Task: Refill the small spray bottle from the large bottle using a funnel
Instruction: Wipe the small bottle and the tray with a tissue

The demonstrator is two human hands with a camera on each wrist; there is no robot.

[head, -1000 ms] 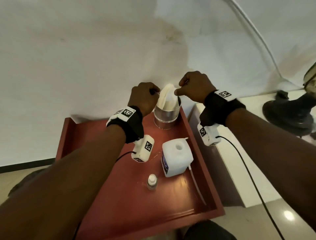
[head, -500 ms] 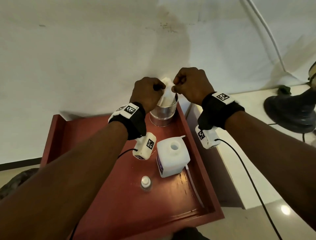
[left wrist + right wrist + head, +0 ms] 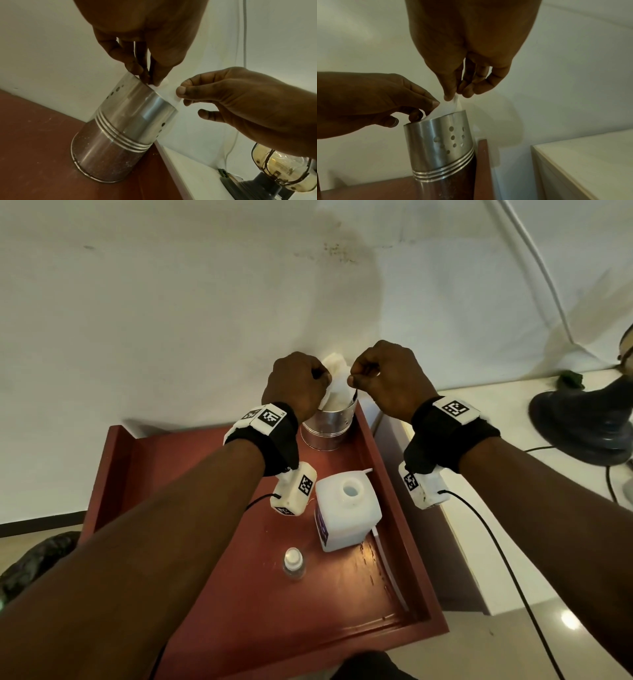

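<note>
Both hands are raised over a metal can (image 3: 328,429) that stands at the far right corner of a red tray (image 3: 212,604), close against the white wall (image 3: 171,313). A white sheet of paper or tissue (image 3: 337,386) sticks up out of the can's open top. The left hand (image 3: 296,386) pinches the sheet's left edge between thumb and fingers (image 3: 135,67), right at the can's rim. The right hand (image 3: 388,378) pinches the sheet's right edge between thumb and forefinger, its other fingers (image 3: 471,88) curled loosely beneath. The 2 hands are close together but apart, with the sheet spanning the gap between them.

The can is shiny, with 3 raised rings around its middle and small round holes punched near the top. In the wrist views it looks tilted, though that may be the lens.

The large bottle (image 3: 346,513), white and square-sided with a dark label on its left face, stands upright near the middle of the tray with its round mouth open and no cap on it. The small spray bottle (image 3: 294,562), clear with a white top, stands upright just in front of it and a little to the left, not touching it. A thin white tube (image 3: 387,566) lies along the tray's right wall beside the large bottle.

To the right of the tray is a white desk (image 3: 507,546) carrying a dark lamp base (image 3: 582,426). Black cables run from the wrist cameras.
</note>
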